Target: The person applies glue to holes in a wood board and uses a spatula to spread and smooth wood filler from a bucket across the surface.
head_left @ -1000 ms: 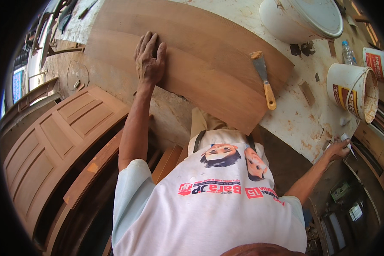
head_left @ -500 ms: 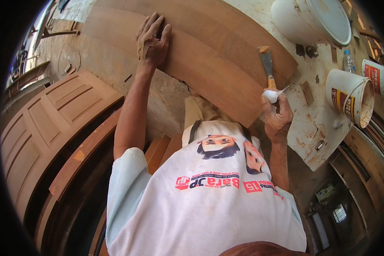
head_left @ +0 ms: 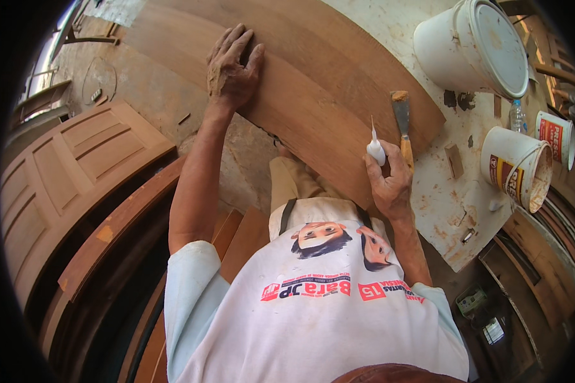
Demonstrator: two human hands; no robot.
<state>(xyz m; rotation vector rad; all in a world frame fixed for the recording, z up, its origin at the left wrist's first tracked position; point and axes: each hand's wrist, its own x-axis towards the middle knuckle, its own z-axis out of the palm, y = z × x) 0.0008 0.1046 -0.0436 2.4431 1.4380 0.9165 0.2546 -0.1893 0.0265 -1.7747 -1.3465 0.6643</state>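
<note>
A broad brown wooden panel [head_left: 287, 89] lies across the work surface in front of me. My left hand [head_left: 233, 70] rests on its near left part, palm down with fingers stretched out. Between the thumb and fingers of my right hand [head_left: 391, 182] is a small white glue bottle [head_left: 376, 152], its thin nozzle pointing away from me, over the panel's near right part. Just beyond that hand lies a putty knife [head_left: 401, 118] with a wooden handle and orange-brown filler on its blade tip. My fingers hide part of the bottle.
A large lidded white bucket [head_left: 450, 48] stands at the far right. Nearer are an open white bucket [head_left: 501, 156], a smaller tub [head_left: 549, 131] and a clear plastic bottle [head_left: 517, 115]. A small wood block [head_left: 454, 161] lies on the stained surface. Panelled doors [head_left: 76, 166] lean at left.
My right hand has moved left with the glue bottle, and its nozzle has swung from pointing right to pointing away from me. The left hand stays on the panel.
</note>
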